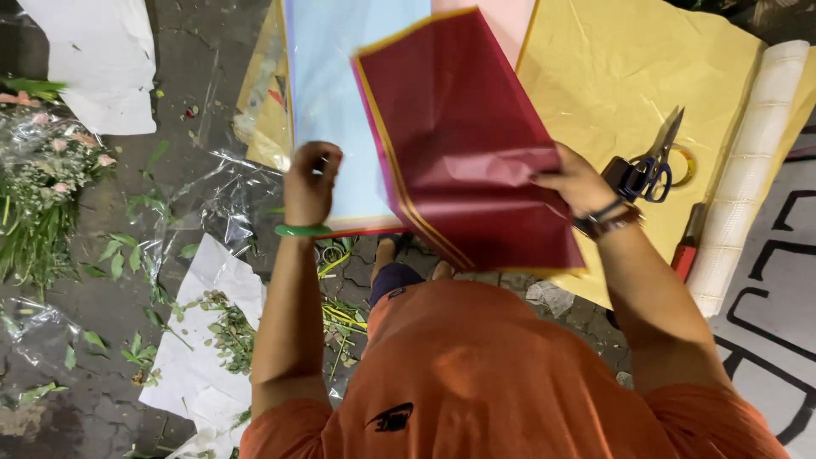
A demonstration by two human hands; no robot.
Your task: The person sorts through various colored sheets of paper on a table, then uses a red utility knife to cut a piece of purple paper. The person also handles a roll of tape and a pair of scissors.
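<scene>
1. Orange shirt (476, 374) nearest the camera.
2. Left hand (310, 183) pinches the light blue sheet (340, 93) edge, apparently.
3. Right hand (578, 183) grasps the dark red paper (463, 136), raised over the blue sheet.
4. Scissors (650, 166) lie beyond on yellow paper (612, 59).

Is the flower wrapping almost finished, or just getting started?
Probably early on. Done: stems look trimmed, since cut leaves litter the ground. In hand: the left hand and right hand hold a dark red sheet over a blue sheet. Left: the flowers lie apart, unwrapped, and the scissors rest on yellow paper.
</scene>
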